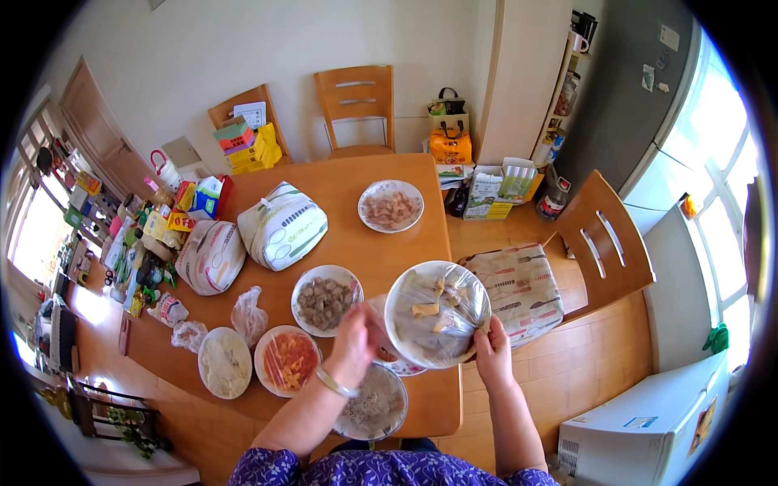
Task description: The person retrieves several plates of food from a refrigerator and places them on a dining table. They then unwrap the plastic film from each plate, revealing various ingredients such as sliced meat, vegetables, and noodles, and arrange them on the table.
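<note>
A white bowl (pixel 401 340) under clear plastic wrap is raised above the table's right side, tan food pieces showing through the film. My right hand (pixel 493 352) grips its lower right rim, with the thumb on the wrapped edge. Beside the bowl's left edge is my left hand (pixel 355 343), blurred; whether it holds the film or the rim is unclear. Partly hidden under the raised bowl sits a patterned dish (pixel 406 367). Close to my left hand stand a bowl of greyish pieces (pixel 325 301), a wrapped red-and-yellow dish (pixel 289 361) and a wrapped bowl of pale food (pixel 374 404).
The wooden table (pixel 346 243) also bears a dish of pale food (pixel 225 363), a wrapped plate of meat (pixel 391 206), two fabric food covers (pixel 282 228) and crumpled plastic bags (pixel 249 316). A chair (pixel 602 243) with a utensil-print seat cover (pixel 516 291) stands at right.
</note>
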`<state>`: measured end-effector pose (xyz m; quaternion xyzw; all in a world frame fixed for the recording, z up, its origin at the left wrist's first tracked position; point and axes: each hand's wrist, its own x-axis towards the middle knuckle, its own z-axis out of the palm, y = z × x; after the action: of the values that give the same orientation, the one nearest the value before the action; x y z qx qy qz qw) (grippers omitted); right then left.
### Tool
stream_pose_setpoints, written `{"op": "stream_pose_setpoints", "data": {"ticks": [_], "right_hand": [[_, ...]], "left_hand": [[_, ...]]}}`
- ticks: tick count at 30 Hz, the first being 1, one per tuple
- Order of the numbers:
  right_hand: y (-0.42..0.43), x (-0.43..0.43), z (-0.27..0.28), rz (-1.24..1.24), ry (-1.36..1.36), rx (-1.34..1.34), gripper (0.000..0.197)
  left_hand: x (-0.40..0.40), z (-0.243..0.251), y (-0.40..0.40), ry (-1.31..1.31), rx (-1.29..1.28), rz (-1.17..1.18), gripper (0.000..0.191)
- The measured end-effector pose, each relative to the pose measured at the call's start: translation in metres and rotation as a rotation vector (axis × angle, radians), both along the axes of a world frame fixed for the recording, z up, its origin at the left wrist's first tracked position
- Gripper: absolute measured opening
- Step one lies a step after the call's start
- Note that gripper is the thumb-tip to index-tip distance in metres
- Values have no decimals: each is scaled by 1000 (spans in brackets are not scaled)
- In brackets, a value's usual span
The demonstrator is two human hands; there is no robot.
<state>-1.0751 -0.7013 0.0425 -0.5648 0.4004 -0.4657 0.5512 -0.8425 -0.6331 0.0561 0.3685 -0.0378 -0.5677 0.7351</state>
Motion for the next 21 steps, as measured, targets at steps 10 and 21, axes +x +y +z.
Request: {"op": "stream_pose_setpoints", "data": {"ticks": [10,21], "right_hand": [[-42,58,-29,-47,407,-53,12],[-99,98,-70,41,-510,769,30]], "left_hand": [[-41,56,-95,-1583,-270,-71,17],[-74,4,-27,-1655,-335,-211,8]]}}
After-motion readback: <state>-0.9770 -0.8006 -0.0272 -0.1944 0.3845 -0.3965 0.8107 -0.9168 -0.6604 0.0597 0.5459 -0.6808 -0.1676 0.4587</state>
